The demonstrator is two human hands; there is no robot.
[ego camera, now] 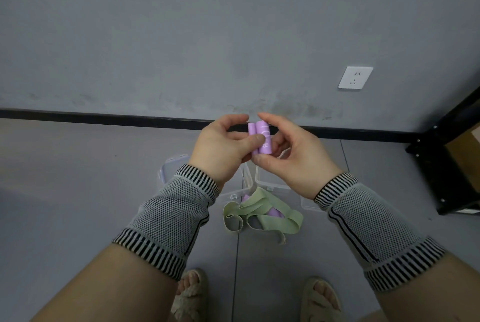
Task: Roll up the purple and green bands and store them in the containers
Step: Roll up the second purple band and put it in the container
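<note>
Over the grey floor (78,191), left hand (220,150) and right hand (298,163) fingers pinch the rolled purple band (262,139); slackened grip could let it spring loose.

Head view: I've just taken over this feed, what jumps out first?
The rolled-up purple elastic band stands out at centre frame, pinched between the left hand and the right hand above the floor. Below the hands, loose pale green elastic bands lie tangled on the grey floor, partly over another purple piece, right in front of the clear plastic containers.
</note>
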